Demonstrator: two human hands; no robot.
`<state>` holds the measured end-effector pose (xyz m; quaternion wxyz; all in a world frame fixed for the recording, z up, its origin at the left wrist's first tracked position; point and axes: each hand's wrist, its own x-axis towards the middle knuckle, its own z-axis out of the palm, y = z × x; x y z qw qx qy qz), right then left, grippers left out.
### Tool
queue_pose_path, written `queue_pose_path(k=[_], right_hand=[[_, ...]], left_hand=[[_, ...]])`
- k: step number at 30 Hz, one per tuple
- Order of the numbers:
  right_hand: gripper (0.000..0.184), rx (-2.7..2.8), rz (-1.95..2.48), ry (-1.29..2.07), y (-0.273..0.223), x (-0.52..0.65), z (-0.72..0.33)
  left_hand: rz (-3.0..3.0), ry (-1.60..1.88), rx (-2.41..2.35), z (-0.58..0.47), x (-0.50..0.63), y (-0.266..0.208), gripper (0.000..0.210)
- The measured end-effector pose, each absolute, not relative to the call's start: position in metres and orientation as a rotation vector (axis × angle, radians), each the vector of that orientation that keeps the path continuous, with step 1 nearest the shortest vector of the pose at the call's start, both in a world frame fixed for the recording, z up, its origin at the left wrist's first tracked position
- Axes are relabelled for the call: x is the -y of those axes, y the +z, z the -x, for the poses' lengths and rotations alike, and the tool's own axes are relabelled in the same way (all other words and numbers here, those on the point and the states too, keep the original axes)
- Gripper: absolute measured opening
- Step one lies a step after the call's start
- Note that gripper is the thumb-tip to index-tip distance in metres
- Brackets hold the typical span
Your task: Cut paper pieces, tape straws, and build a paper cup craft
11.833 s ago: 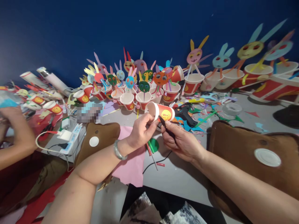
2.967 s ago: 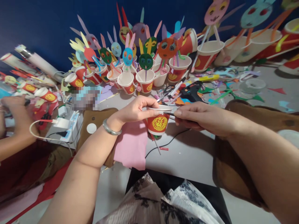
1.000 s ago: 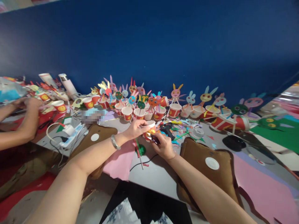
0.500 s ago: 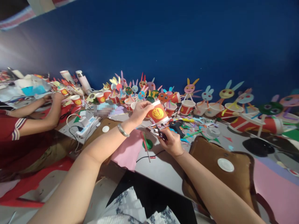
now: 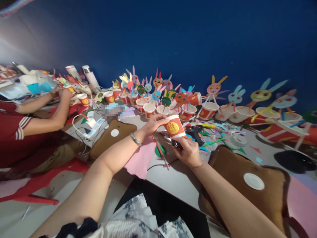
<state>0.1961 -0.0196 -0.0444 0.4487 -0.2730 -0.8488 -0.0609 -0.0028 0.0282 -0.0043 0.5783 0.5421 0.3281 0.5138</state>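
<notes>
My left hand [image 5: 154, 125] is closed on the side of a red paper cup [image 5: 174, 127] with a white rim and a yellow round emblem. The cup leans a little and is held above the table. Just below it, my right hand [image 5: 189, 152] is wrapped round the dark handles of scissors [image 5: 176, 144]. Their blades point left and are partly hidden. The right fingertips are at the cup's lower edge; whether they touch it I cannot tell. Under the hands lie a pink sheet [image 5: 142, 158] and a red strip [image 5: 160, 148] over a green paper disc.
Red cups with paper rabbits [image 5: 210, 109] line the blue wall. A black glue gun [image 5: 195, 135], paper scraps and a tape roll [image 5: 238, 141] lie to the right. Brown cushions [image 5: 250, 195] and a power strip [image 5: 95, 129] flank my arms. A co-worker's arm [image 5: 46, 124] is at left.
The cup has come down closer to my right hand, and the right fingers are now at its lower edge. The scissors show less. The whole view has shifted slightly.
</notes>
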Motion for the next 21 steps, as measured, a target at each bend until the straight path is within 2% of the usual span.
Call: queue_pose_path(k=[9, 16, 21], right_hand=[[0.023, 2.116, 0.675, -0.126, -0.045, 0.02, -0.196], [0.011, 2.1, 0.657, -0.148, -0.044, 0.02, -0.194], [0.01, 2.111, 0.682, -0.155, -0.047, 0.018, -0.195]], left_hand=[[-1.241, 1.258, -0.804, -0.001, -0.029, -0.008, 0.032], [-1.287, 1.314, -0.873, 0.0, -0.029, -0.008, 0.023], [-1.317, 1.405, -0.855, 0.005, -0.027, 0.008, 0.025]])
